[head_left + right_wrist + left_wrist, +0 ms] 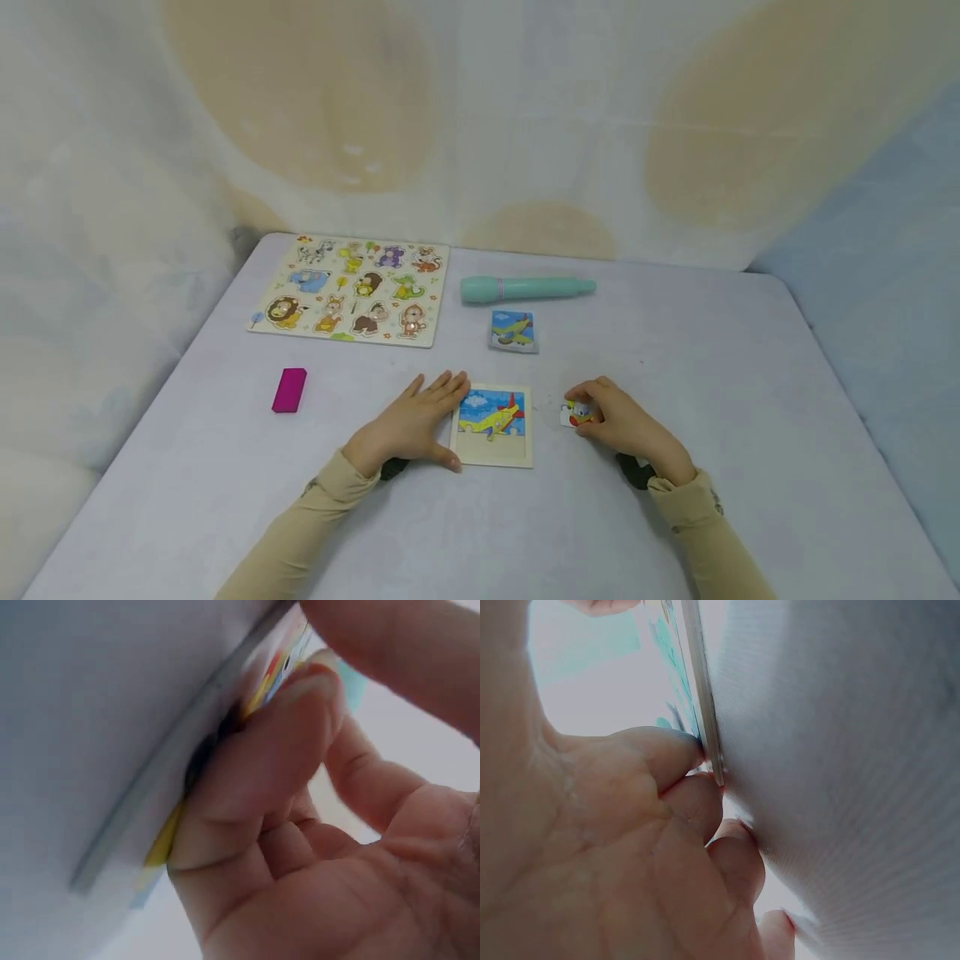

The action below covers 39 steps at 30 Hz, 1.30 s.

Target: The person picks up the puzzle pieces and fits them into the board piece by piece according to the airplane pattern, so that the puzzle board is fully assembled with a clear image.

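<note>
A small square puzzle board [491,452] with a wooden frame lies on the table. Its upper part shows a yellow airplane on blue, and its lower strip is bare wood. My left hand [420,417] rests along its left side, fingers spread; in the left wrist view the fingertips touch the board's edge [699,690]. To the right of the board, my right hand [626,425] pinches a colourful puzzle piece [570,414] between thumb and fingers, low at the tabletop. Fingers hide most of that piece in the right wrist view, where a yellow part [161,847] shows.
A wooden animal puzzle [345,292] lies at the back left. Beside it are a mint-green tube-shaped object [528,288] and a small packet with an airplane picture [513,331]. A magenta block [289,390] sits left of my left hand. Draped fabric surrounds the table.
</note>
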Tool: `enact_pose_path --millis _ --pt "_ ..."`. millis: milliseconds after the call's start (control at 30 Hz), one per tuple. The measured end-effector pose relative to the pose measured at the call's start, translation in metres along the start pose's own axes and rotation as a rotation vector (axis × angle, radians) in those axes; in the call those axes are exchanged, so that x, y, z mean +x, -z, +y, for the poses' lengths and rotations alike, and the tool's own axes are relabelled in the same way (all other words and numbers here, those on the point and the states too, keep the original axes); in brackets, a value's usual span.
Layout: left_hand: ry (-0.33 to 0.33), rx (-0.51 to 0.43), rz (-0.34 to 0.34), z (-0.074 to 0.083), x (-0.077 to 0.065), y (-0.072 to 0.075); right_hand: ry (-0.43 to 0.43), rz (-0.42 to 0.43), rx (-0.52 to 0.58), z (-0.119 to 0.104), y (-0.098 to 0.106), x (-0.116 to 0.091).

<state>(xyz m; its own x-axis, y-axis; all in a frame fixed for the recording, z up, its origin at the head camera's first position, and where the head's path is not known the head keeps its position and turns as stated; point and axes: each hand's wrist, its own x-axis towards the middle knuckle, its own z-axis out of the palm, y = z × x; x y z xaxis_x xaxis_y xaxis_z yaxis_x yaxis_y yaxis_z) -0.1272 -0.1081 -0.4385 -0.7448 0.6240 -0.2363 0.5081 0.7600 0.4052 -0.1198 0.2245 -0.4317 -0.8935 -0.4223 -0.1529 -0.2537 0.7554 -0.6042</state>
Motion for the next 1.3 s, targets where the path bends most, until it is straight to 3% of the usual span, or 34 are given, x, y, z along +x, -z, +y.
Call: enact_pose_path --millis 233,400,533,700,933,1133,1300 --pt "0.006 -0.01 -0.001 0.002 -0.001 0.002 -0.017 -0.036 0.07 -0.004 0.002 0.018" --pt "0.012 -0.008 0.003 -0.001 -0.001 -0.001 -0.046 -0.015 0.139 -0.012 -0.001 0.026" --pt "0.017 -0.009 0.01 -0.003 -0.001 -0.002 -0.035 -0.028 0.199 -0.027 -0.004 0.034" --pt "-0.003 -0.013 0.013 -0.004 -0.001 -0.002 0.008 -0.109 0.269 -0.053 -0.017 0.048" --pt "-0.023 -0.017 0.02 -0.002 0.002 -0.005 0.099 -0.097 0.17 -0.084 -0.042 0.062" --pt "-0.027 -0.008 0.026 -0.002 0.002 -0.004 0.09 -0.195 0.302 -0.095 -0.054 0.061" --pt "-0.026 -0.008 0.027 -0.003 0.0 -0.002 0.154 -0.201 0.224 -0.099 -0.059 0.061"
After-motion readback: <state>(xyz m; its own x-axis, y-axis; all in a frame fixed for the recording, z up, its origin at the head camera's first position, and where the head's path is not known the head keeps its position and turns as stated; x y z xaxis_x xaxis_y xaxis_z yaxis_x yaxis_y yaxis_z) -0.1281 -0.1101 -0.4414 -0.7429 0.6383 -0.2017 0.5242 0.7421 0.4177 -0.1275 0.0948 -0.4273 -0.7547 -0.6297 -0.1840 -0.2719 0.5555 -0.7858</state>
